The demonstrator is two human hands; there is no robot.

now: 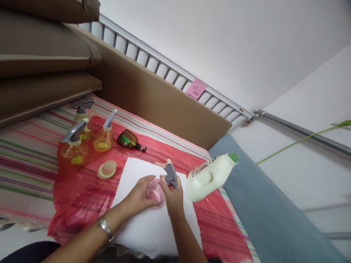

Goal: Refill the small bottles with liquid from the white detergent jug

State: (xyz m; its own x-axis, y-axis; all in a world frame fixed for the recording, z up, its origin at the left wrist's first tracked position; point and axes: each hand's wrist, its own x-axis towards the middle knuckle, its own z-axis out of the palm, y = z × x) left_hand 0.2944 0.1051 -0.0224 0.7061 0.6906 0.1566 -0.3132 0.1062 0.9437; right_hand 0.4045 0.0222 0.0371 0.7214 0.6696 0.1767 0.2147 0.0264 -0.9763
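Observation:
A clear pink spray bottle [154,196] stands on a white cloth [145,233] in front of me. My left hand [141,193] is wrapped round the bottle's body from the left, with a metal bracelet on that wrist. At its neck, my right hand [174,195] grips the grey spray head [171,174], fingers closed about the collar. Whether the head is fully seated on the neck is hidden by my fingers. Just right of the cloth stands a large pale green jug [207,179] with a green cap.
Several spray bottles with yellow liquid, one a clear bottle [103,140], stand at left on red plastic sheeting [74,193]. A brown pump bottle [128,139] lies on its side near a round cream-coloured lid [107,169]. Cardboard [153,95] lines the back; cushions [49,40] are stacked left.

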